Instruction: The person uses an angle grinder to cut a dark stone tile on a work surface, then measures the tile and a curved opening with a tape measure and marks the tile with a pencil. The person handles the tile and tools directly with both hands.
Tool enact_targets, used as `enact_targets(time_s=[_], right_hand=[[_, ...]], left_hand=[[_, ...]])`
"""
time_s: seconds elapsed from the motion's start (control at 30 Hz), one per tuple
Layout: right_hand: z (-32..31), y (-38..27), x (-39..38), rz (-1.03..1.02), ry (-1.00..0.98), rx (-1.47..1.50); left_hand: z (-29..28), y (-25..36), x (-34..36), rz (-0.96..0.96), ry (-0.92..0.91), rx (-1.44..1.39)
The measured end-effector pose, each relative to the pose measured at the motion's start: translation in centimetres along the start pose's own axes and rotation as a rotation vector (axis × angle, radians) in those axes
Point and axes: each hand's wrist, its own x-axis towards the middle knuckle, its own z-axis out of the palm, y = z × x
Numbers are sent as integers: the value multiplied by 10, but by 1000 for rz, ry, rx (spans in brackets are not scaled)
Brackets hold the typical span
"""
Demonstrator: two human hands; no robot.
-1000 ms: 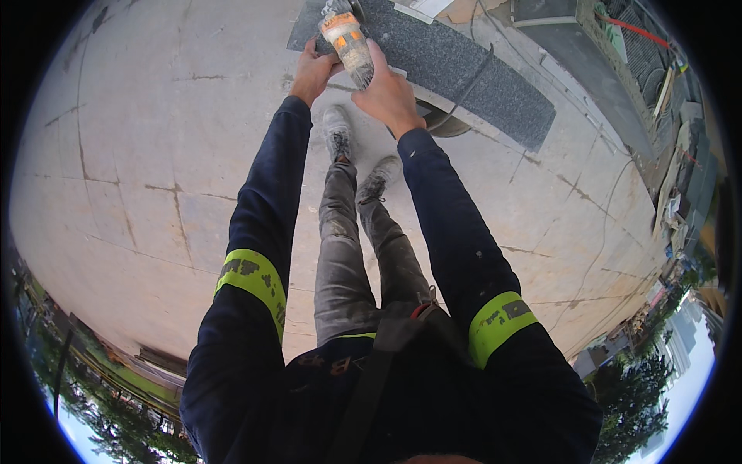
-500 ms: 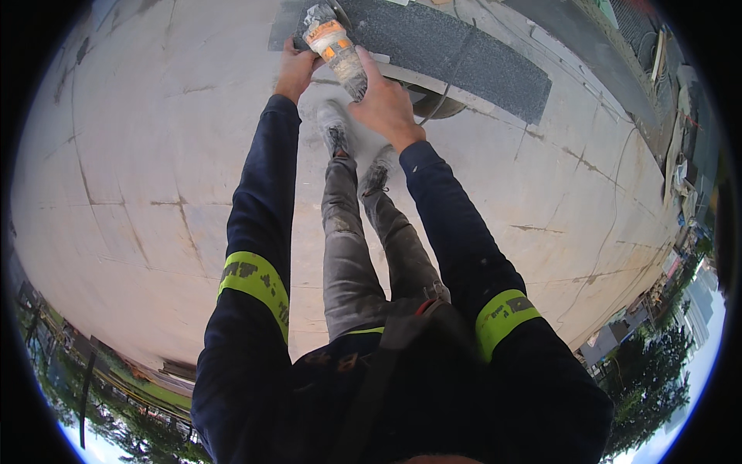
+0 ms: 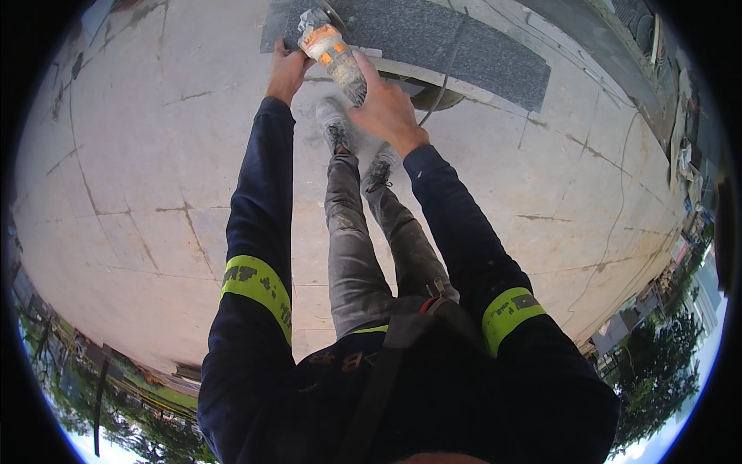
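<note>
Angle grinder (image 3: 332, 56), dusty and pale with orange patches, lies between the person's two hands, ahead of the shoes and over the near left part of a dark grey speckled slab (image 3: 471, 58). Its body slants, with the rear end toward the person's right hand (image 3: 389, 112) and the head up and to the left, where a disc (image 3: 334, 14) shows at the far side, partly hidden by the tool.

The right hand is closed around the rear end of the grinder, one digit laid along the right side of the body. The left hand (image 3: 287, 73) is on the other side, close to the grinder's head, fingers bent at the slab's near left edge; whether it pinches the tool or the slab cannot be told from this view.

A dark cable (image 3: 446, 81) runs across the slab and down to just beside the right wrist. Under the slab's near edge, to the right of that hand, sits a dark rounded object (image 3: 440, 97). Below the grinder, on the pale cracked floor (image 3: 147, 224), stand two dust-covered shoes (image 3: 332, 120), well apart from the hands.
</note>
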Motion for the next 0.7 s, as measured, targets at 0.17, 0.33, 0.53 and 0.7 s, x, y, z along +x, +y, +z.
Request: enact_targets(time_s=[0.17, 0.33, 0.53, 0.7], right_hand=[[4, -1, 9, -5, 38, -19], [6, -5, 25, -17, 9, 41], [10, -13, 39, -12, 29, 28], [2, -22, 49, 32, -53, 57]], left_hand=[[2, 3, -4, 5, -39, -72], [6, 9, -12, -15, -37, -47], [2, 8, -11, -11, -41, 8], [-5, 3, -10, -29, -49, 13]])
